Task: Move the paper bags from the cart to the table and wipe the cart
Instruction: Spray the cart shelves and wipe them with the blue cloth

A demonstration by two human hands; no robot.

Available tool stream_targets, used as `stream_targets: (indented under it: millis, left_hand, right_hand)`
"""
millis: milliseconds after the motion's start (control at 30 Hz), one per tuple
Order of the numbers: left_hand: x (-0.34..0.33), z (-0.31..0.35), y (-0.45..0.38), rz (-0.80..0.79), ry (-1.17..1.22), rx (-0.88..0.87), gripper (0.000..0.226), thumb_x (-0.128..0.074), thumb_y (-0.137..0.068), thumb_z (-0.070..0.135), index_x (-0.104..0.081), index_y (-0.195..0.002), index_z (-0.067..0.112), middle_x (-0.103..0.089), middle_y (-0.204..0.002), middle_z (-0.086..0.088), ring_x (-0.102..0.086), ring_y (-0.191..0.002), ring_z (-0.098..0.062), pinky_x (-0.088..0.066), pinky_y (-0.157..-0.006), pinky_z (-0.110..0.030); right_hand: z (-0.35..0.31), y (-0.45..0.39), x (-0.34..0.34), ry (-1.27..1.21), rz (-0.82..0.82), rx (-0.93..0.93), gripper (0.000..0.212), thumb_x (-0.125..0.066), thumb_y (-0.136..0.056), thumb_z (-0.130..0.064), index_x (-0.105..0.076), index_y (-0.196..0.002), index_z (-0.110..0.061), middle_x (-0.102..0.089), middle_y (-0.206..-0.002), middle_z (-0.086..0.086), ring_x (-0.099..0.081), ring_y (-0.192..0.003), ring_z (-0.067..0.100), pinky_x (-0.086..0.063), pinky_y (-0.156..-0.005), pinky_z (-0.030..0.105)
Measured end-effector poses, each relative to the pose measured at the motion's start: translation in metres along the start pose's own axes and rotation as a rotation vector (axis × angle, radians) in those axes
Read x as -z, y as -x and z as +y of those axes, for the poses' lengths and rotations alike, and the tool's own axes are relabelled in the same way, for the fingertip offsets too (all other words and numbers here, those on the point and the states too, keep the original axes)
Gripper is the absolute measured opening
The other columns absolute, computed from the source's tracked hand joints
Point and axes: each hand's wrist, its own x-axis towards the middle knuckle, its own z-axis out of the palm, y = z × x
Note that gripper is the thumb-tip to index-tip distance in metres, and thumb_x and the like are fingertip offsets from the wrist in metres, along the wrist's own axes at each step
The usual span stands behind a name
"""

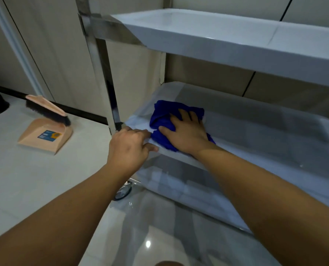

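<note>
Two hands — right hand point(186, 131) flat on cloth point(163, 120), left hand point(130, 144) gripping shelf edge point(171, 152).

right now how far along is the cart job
No paper bags show on the visible cart shelves, so the moving looks done. In hand: the right hand presses a blue cloth on the middle shelf while the left hand grips its edge. The rest of this shelf remains.

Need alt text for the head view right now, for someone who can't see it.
Right hand presses a blue cloth flat on the cart's middle shelf, while the left hand grips its front edge. A dustpan and brush sit on the floor.
</note>
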Motion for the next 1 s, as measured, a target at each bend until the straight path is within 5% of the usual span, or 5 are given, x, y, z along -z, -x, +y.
stream_targets:
  millis: [133,367,733,1000]
  left_hand:
    - [-0.002,-0.001,-0.001,0.067,-0.022,-0.028,0.013,-0.072,-0.08,0.022,-0.08,-0.09,0.019,-0.073,-0.075,-0.006,-0.063,-0.078,-0.037,-0.049,-0.061,-0.036]
    - [0.007,0.014,-0.003,0.004,-0.038,-0.001,0.016,-0.074,-0.082,0.027,-0.072,-0.091,0.013,-0.071,-0.084,-0.009,-0.059,-0.087,-0.036,-0.04,-0.062,-0.034]
    - [-0.01,0.148,0.007,-0.045,0.057,-0.367,0.047,-0.067,-0.072,0.013,-0.066,-0.117,0.003,-0.065,-0.122,-0.015,-0.053,-0.116,-0.037,-0.041,-0.097,-0.046]
    - [-0.045,0.246,0.022,-0.04,0.182,-0.601,0.04,-0.074,-0.08,0.016,-0.068,-0.119,0.007,-0.063,-0.128,-0.015,-0.052,-0.12,-0.036,-0.043,-0.099,-0.049]
  right_hand:
    - [-0.002,0.03,0.003,0.015,-0.001,-0.001,0.068,-0.026,-0.096,-0.072,-0.021,-0.155,-0.04,-0.017,-0.165,0.0,-0.011,-0.15,0.032,-0.014,-0.122,0.05]
    - [0.017,0.079,0.006,0.114,-0.032,0.066,0.082,-0.04,-0.091,-0.074,-0.007,-0.158,-0.041,-0.003,-0.167,-0.004,-0.002,-0.152,0.028,-0.013,-0.122,0.047]
    - [0.147,0.176,0.013,0.3,0.229,0.003,0.087,-0.072,-0.082,-0.059,-0.034,-0.155,-0.031,-0.037,-0.159,0.003,-0.036,-0.145,0.033,-0.042,-0.106,0.051]
    - [0.25,0.255,0.026,0.343,0.318,-0.176,0.079,-0.06,-0.09,-0.06,-0.03,-0.157,-0.031,-0.033,-0.162,0.002,-0.03,-0.148,0.033,-0.036,-0.112,0.052]
